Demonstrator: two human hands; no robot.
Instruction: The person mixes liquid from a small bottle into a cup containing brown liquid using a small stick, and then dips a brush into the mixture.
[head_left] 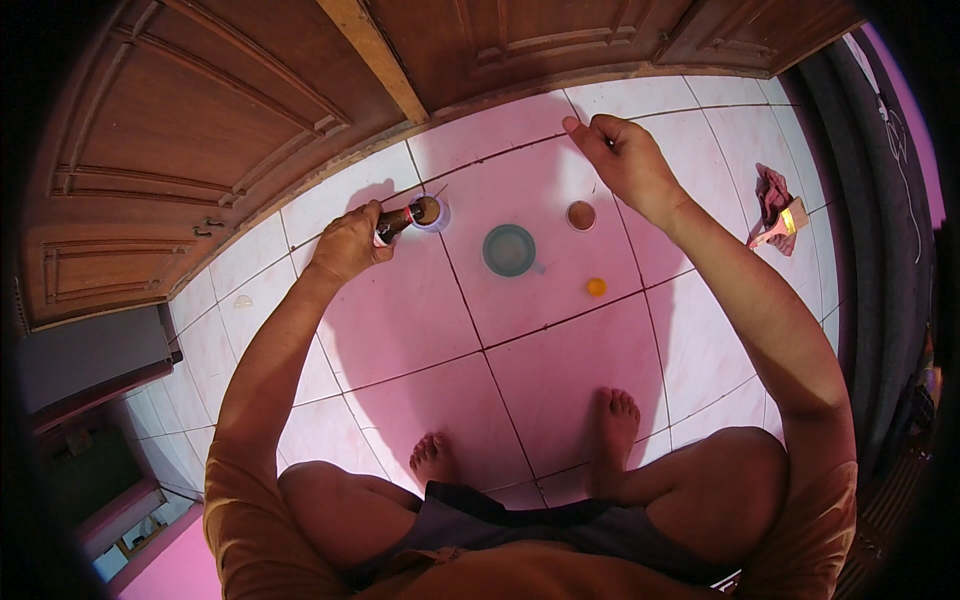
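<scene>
1. Fingers of the left hand (pixel 345 248) wrapped closely round a dark brown bottle (pixel 396 224) with a pale label; grip on the body, neck clear.
2. Bottle tilted, neck pointing right and slightly far, mouth at a lavender cup (pixel 445 217). Cannot tell whether mouth and rim touch, or whether anything runs out.
3. Cup stands on the floor, far left of the loose items; brown contents inside. Thin stick (pixel 441 190) projects from its far side.
4. Fingers of the right hand (pixel 630 165) curled in toward the palm, thumb extended left. Hand raised at far right, apart from the cup. Cannot tell if it has hold of anything.
5. Small round pot (pixel 581 227) with reddish-brown contents, to the near left of the right hand.
6. Teal mug (pixel 487 252) between cup and pot, a little nearer the person; handle toward near right. Contents hard to make out.
7. Yellow-orange cap (pixel 596 287) on the floor, near side of the pot, right of the mug.
8. Far right: paintbrush (pixel 780 227) with pale bristles, lying against a crumpled dark reddish cloth (pixel 771 192).
9. Ground: pale tiled floor (pixel 555 400), person's shadow across it. Bare feet (pixel 433 460) at the near side; brown panelled wooden doors (pixel 185 120) along the far side.
</scene>
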